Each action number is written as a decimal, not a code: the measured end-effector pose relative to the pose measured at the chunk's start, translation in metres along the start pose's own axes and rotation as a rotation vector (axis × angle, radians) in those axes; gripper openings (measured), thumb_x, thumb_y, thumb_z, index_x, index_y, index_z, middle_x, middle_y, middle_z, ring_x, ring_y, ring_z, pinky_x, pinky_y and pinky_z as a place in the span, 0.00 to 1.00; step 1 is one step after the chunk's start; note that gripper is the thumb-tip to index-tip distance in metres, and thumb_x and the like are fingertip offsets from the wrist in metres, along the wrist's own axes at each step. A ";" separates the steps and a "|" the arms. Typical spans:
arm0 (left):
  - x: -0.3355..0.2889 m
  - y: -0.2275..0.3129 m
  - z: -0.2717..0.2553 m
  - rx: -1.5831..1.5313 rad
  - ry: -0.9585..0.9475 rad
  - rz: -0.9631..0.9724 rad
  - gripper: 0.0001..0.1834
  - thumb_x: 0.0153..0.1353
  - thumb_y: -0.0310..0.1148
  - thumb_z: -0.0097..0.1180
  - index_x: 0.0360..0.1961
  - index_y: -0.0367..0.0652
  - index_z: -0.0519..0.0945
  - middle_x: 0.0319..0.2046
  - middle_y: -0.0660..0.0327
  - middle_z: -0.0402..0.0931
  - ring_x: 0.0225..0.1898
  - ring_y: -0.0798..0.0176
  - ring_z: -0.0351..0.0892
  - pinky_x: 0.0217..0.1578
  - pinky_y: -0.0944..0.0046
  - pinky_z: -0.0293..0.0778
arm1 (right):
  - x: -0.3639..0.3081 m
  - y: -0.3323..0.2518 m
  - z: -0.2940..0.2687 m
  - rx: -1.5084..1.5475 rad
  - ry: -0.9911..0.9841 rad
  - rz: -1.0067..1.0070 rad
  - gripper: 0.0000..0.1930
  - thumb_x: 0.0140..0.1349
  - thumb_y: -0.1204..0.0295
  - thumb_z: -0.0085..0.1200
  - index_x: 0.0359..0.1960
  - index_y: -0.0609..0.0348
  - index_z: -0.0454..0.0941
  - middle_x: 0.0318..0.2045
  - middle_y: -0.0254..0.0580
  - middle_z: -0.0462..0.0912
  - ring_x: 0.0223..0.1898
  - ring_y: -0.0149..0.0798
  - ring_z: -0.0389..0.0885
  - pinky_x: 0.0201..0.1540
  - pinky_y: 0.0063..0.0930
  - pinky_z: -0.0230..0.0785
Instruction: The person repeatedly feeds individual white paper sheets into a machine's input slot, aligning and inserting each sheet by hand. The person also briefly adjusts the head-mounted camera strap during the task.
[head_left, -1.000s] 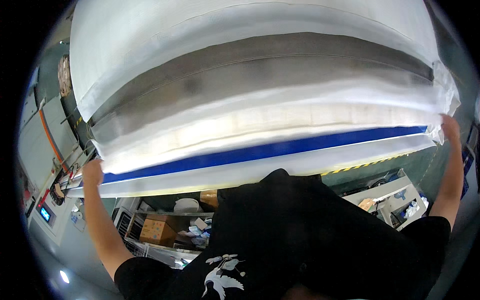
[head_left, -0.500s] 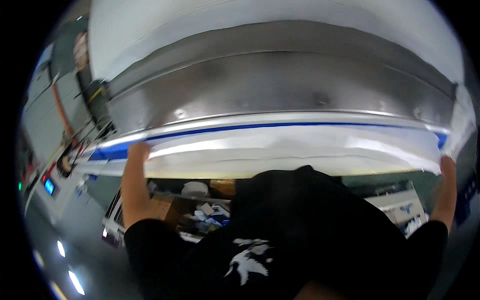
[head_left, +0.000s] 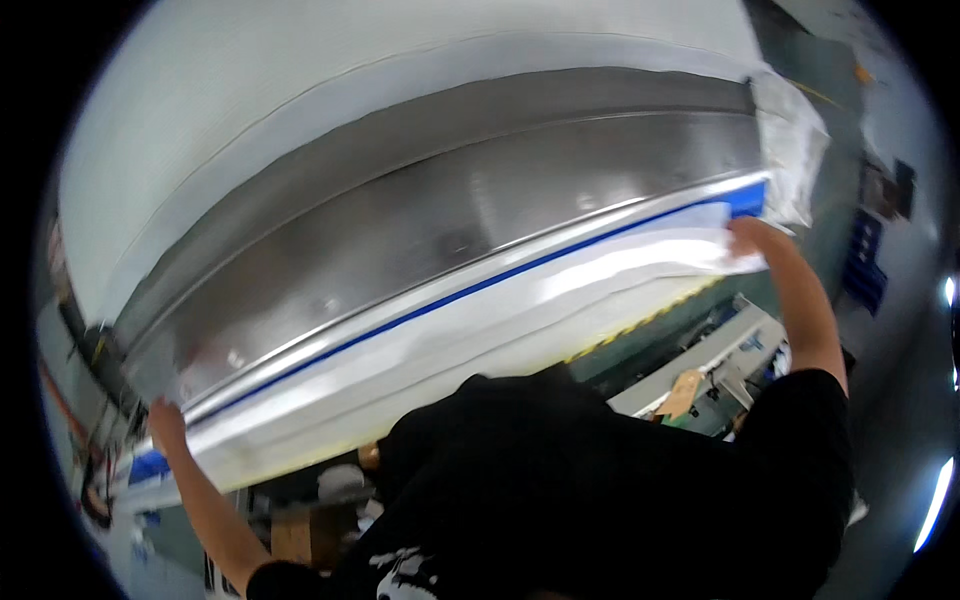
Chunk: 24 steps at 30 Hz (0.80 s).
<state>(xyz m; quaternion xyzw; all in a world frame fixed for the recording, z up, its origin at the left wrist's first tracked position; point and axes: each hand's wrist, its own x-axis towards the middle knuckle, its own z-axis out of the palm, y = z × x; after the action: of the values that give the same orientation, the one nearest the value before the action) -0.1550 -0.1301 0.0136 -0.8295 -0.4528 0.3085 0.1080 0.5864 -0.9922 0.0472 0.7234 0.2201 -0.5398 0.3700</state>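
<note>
A long strip of white fabric lies stretched along the white ledge in front of me, below a thin blue band. My right hand is closed on the strip's right end, beside a wider blue patch. At the far left end my left hand is closed at the fabric's edge, its fingertips smeared by motion. Beyond the ledge stands a long grey metal panel, with more white fabric spread behind it.
White cloth hangs off the panel's right end. Beneath the ledge are a pale sewing-machine-like unit, a white round container and a cardboard box. Yellow-black tape runs along the ledge's near edge.
The view has turned and shifted, so the ledge now slants up to the right. My left hand has moved out leftward along the ledge; my right hand stays at the fabric's right end.
</note>
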 end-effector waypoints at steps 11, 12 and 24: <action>-0.045 0.121 -0.061 -0.037 -0.084 0.065 0.18 0.54 0.38 0.48 0.44 0.45 0.80 0.41 0.47 0.77 0.44 0.43 0.76 0.44 0.48 0.71 | -0.026 -0.076 -0.026 0.210 0.274 -0.211 0.25 0.37 0.61 0.65 0.39 0.58 0.78 0.36 0.48 0.82 0.41 0.50 0.79 0.43 0.38 0.71; -0.045 0.115 -0.060 -0.031 -0.052 0.076 0.18 0.55 0.38 0.48 0.44 0.45 0.80 0.41 0.48 0.77 0.44 0.43 0.76 0.44 0.48 0.71 | -0.023 -0.080 -0.025 0.241 0.275 -0.175 0.23 0.38 0.61 0.65 0.38 0.57 0.78 0.36 0.48 0.82 0.41 0.50 0.79 0.43 0.39 0.72; 0.010 0.148 -0.025 -0.375 0.688 0.007 0.20 0.61 0.41 0.48 0.51 0.41 0.72 0.51 0.50 0.71 0.52 0.48 0.70 0.52 0.49 0.66 | -0.062 -0.275 -0.123 0.432 0.682 -0.319 0.09 0.53 0.68 0.56 0.29 0.62 0.78 0.24 0.49 0.80 0.28 0.48 0.79 0.33 0.37 0.70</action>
<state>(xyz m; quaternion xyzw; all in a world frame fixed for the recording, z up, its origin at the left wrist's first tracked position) -0.0340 -0.2034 -0.0384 -0.8915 -0.4356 -0.0754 0.0990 0.4455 -0.7190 0.0413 0.8780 0.3208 -0.3541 0.0279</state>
